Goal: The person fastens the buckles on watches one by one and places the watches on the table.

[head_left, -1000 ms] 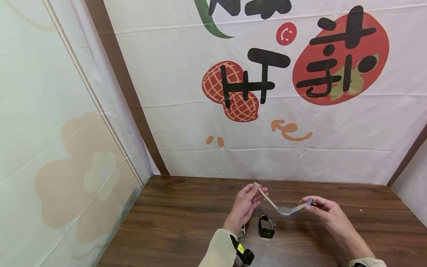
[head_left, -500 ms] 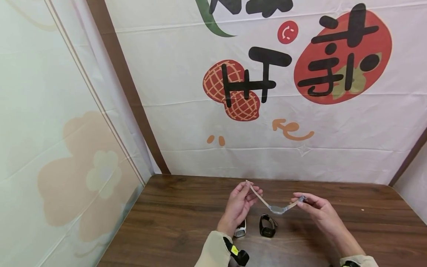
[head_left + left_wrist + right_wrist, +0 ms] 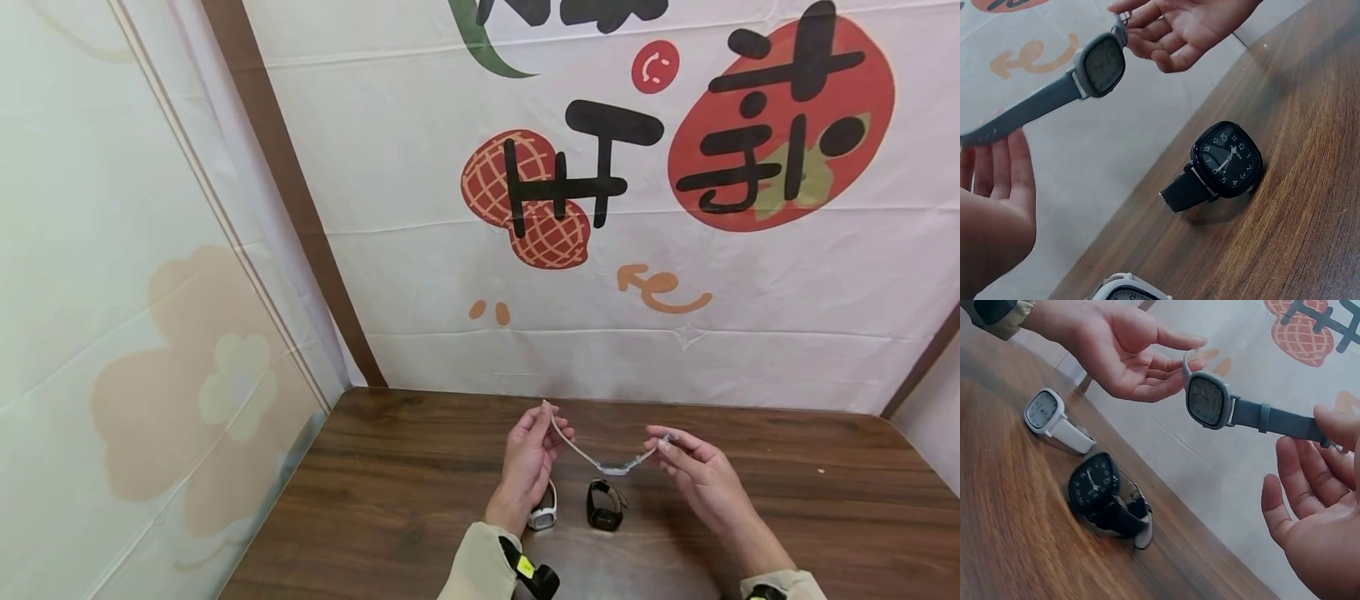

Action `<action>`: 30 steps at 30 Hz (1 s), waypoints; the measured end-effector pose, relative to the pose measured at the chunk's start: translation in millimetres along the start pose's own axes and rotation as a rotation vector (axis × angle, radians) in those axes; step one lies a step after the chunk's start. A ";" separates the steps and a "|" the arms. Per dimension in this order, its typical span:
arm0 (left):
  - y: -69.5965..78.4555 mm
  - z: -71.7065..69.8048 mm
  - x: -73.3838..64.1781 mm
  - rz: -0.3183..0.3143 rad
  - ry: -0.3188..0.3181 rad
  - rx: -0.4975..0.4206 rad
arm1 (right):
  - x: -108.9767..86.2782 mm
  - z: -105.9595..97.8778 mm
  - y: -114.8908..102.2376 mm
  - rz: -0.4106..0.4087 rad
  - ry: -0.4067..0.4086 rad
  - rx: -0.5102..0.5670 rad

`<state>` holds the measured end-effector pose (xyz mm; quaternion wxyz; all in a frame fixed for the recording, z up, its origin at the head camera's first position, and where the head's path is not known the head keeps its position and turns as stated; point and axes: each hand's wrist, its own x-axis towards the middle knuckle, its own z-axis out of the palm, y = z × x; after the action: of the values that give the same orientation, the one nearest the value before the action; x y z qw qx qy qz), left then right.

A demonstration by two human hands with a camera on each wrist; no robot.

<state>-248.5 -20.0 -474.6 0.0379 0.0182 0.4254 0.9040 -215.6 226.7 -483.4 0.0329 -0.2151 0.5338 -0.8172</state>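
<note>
A grey-blue wristwatch [image 3: 613, 471] hangs unbuckled above the table, its strap spread between both hands. My left hand [image 3: 522, 467] pinches the long strap end between thumb and fingers. The buckle end is pinched by my right hand [image 3: 701, 483], as the right wrist view shows. In that view the square watch face [image 3: 1207, 400] looks toward the camera; from the head it appears nearly edge-on. Below the strap, a black wristwatch [image 3: 604, 514] stands on the table with its band looped. Beside my left wrist lies a white wristwatch [image 3: 543, 517], partly covered by that hand in the head view.
The brown wooden table [image 3: 405, 500] runs back to a white printed cloth [image 3: 420, 275]. Another cloth wall [image 3: 172, 333] borders its left side. A tiny pale speck [image 3: 821, 472] lies on the right part of the tabletop.
Both hands have shifted left with the grey-blue wristwatch, whose face has tipped to nearly edge-on. More of the white wristwatch now shows beside the left wrist.
</note>
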 end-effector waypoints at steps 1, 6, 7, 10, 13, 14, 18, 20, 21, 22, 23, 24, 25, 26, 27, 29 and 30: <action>0.9 0.4 -0.4 0.010 0.018 0.006 | 0.4 1.2 1.2 -0.001 -0.003 0.012; 4.8 1.6 -1.8 0.044 0.097 0.016 | 2.7 6.7 8.0 -0.014 -0.039 0.096; 5.6 1.8 -2.6 0.045 0.111 0.019 | 3.3 7.9 9.4 -0.014 -0.049 0.114; 7.1 1.2 -4.4 0.045 0.148 0.035 | 4.8 11.2 13.7 -0.018 -0.085 0.159; 8.6 -0.1 -6.6 0.039 0.179 0.060 | 6.0 14.5 17.4 -0.019 -0.114 0.183; 9.1 -0.7 -7.2 0.038 0.184 0.066 | 6.3 15.6 18.5 -0.016 -0.119 0.188; 10.3 -2.0 -8.8 0.030 0.184 0.077 | 7.0 19.2 21.4 0.011 -0.106 0.202; 11.0 -2.1 -9.5 0.029 0.176 0.084 | 7.0 20.6 22.0 0.030 -0.084 0.210; 11.3 -2.4 -9.7 0.027 0.171 0.088 | 7.0 21.4 22.2 0.038 -0.071 0.213; 11.8 -2.7 -10.5 0.029 0.163 0.095 | 7.0 22.0 22.3 0.046 -0.059 0.218; 12.3 -3.0 -11.3 0.029 0.154 0.104 | 7.1 22.7 22.3 0.050 -0.049 0.225; 12.7 -3.7 -11.9 0.025 0.145 0.111 | 7.1 23.4 22.2 0.053 -0.042 0.231; 13.2 -4.4 -12.9 0.021 0.135 0.120 | 7.3 24.0 22.1 0.053 -0.037 0.234; 13.6 -5.3 -13.6 0.013 0.123 0.129 | 7.5 24.5 22.1 0.051 -0.035 0.239; 14.0 -6.1 -14.5 0.005 0.111 0.143 | 7.8 25.0 21.9 0.046 -0.034 0.243; 14.4 -7.9 -16.0 -0.015 0.090 0.172 | 8.4 25.9 21.7 0.031 -0.041 0.255; 14.5 -8.8 -16.6 -0.023 0.081 0.183 | 8.7 26.4 21.7 0.024 -0.042 0.260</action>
<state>-233.3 -37.4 -469.0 0.0292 -0.0200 0.5074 0.8610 -217.1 192.2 -491.0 0.0813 -0.2200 0.4248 -0.8744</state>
